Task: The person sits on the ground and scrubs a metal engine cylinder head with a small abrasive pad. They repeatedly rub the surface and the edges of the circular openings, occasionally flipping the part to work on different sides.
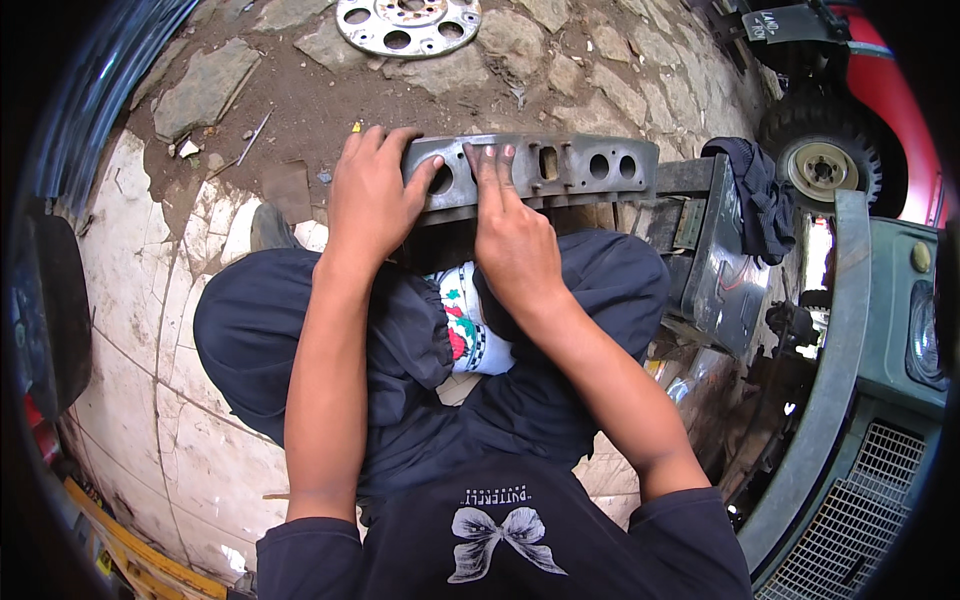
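A long grey metal engine part (pixel 525 172) with round holes, a slot and small studs lies across in front of my knees. My left hand (pixel 368 200) grips its left end, with the fingers over the far edge and the thumb beside a large round hole. On the middle of its face rests my right hand (pixel 518 248), the front fingers stretched out flat and the others bent under. Whether anything thin lies beneath those fingertips is hidden. Below the part, a white patterned sock (pixel 478 335) shows between my crossed legs.
A round metal plate (pixel 425 36) with holes lies on the stone-and-dirt ground ahead. To the right, a dark cloth (pixel 752 190) drapes over a metal box (pixel 722 275). Beyond are a vehicle wheel (pixel 818 168) and a green vehicle front (pixel 900 290) with a bumper (pixel 845 300).
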A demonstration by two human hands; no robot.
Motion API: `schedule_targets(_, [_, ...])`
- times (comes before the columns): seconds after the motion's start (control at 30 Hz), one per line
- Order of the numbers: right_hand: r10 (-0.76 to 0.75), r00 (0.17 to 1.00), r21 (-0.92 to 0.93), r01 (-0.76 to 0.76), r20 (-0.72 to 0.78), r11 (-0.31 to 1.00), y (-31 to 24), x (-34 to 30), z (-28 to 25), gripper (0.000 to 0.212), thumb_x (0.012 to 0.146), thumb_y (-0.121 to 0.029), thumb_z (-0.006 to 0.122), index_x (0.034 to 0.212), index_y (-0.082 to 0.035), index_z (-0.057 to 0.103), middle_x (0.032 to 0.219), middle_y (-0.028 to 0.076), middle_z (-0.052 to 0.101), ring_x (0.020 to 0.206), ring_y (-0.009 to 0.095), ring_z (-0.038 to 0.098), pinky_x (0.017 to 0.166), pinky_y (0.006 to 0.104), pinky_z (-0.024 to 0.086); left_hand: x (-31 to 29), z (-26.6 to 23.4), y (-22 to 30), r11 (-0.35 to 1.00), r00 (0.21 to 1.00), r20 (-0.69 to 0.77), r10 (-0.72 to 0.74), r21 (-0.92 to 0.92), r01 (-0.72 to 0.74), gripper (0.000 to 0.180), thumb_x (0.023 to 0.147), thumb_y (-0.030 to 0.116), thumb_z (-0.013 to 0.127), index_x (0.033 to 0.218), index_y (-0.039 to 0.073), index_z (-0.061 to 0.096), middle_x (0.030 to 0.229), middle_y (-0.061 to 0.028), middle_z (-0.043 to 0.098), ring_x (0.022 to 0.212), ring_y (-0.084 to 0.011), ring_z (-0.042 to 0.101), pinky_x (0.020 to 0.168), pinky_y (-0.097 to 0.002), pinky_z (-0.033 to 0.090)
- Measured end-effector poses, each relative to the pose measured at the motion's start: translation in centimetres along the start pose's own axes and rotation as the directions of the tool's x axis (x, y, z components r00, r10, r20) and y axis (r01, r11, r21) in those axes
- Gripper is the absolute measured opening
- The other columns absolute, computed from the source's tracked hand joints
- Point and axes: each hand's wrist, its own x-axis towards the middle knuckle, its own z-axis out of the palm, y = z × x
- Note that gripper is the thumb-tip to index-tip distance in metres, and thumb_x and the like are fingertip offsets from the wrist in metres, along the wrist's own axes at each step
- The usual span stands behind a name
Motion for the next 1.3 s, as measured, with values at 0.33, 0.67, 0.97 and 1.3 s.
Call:
schedule_targets(0.33, [-0.047, 0.998, 0.024, 0.048, -0.042, 0.999, 1.3, 1.5, 0.3, 0.061, 0.099, -0.006, 0.048, 0.157, 0.012, 0.043, 0.153, 0.040, 0.052, 0.087, 0.047, 0.079, 0.073, 0.0529, 0.066, 0.2, -0.1, -0.1, 1.000, 1.000, -0.003, 0.004, 0.019, -0.004, 0.041, 0.096, 0.033, 0.079, 0.124, 0.003, 0.076, 0.114, -0.0204, 0.071, 0.113, -0.0417, 0.065, 0.100, -0.0505, 0.053])
schedule_targets(0.67, [-0.039, 0.999, 0.058, 0.038, 0.004, 0.998, 0.1, 0.4, -0.1, 0.064, 0.097, -0.005, 0.049, 0.158, 0.013, 0.040, 0.156, 0.042, 0.048, 0.089, 0.050, 0.078, 0.075, 0.0538, 0.066, 0.4, 0.0, -0.4, 1.000, 0.999, -0.023, 0.026, 0.012, -0.025, 0.041, 0.097, 0.033, 0.079, 0.124, 0.003, 0.076, 0.115, -0.0200, 0.071, 0.114, -0.0415, 0.065, 0.101, -0.0503, 0.053])
schedule_targets(0.97, [0.007, 0.999, 0.074, -0.005, -0.035, 0.997, 0.4, 0.6, -0.1, 0.061, 0.098, -0.004, 0.047, 0.157, 0.011, 0.044, 0.157, 0.040, 0.048, 0.088, 0.050, 0.078, 0.076, 0.0559, 0.066, 0.2, 0.1, -0.4, 1.000, 1.000, -0.012, 0.018, 0.002, -0.018, 0.042, 0.097, 0.032, 0.079, 0.125, 0.002, 0.075, 0.115, -0.0208, 0.071, 0.113, -0.0422, 0.064, 0.101, -0.0503, 0.052])
schedule_targets(1.3, [-0.010, 1.000, 0.186, 0.006, 0.020, 0.982, -0.8, -1.7, -0.6, 0.064, 0.098, -0.002, 0.046, 0.161, 0.007, 0.043, 0.156, 0.041, 0.048, 0.093, 0.051, 0.076, 0.082, 0.0544, 0.065, 0.2, 0.2, -1.0, 0.999, 0.999, 0.002, 0.033, 0.017, -0.033, 0.044, 0.099, 0.036, 0.077, 0.128, 0.004, 0.075, 0.117, -0.0194, 0.071, 0.113, -0.0415, 0.064, 0.101, -0.0495, 0.051])
